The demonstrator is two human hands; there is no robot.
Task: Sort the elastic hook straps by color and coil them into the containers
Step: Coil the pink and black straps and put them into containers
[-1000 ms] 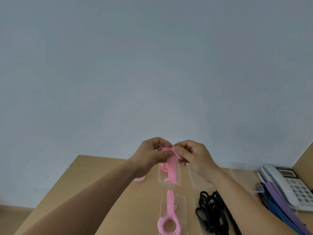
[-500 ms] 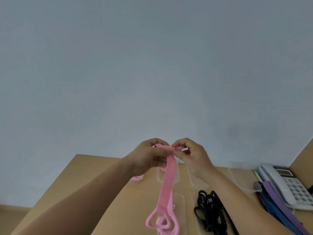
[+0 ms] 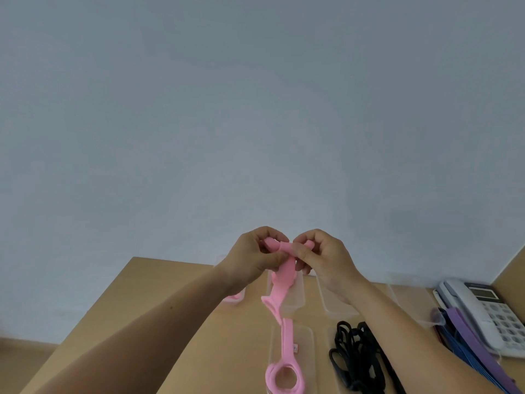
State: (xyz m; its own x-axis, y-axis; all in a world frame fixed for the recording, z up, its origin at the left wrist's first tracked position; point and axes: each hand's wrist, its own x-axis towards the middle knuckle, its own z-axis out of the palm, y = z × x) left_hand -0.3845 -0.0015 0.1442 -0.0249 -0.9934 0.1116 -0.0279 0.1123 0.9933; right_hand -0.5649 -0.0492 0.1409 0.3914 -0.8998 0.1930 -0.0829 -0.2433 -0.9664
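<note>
Two hands, six clear containers, straps in four colours, one telephone.
My left hand and right hand hold one pink strap between them; a second pink strap lies near me, and a bit of pink shows in the far-left container. The containers stand four far, two near. At right: one purple strap, blue straps and a black tangle, neither of which I can count.

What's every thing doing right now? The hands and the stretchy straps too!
Held pink strap, partly coiled, tail hanging.
Left hand, pinches its coiled end.
Right hand, pinches the same coil.
Second pink strap, lying on a clear container.
Black straps, tangled heap on the table.
Telephone, handset on cradle.
Purple strap, lying loose by the telephone.
</note>
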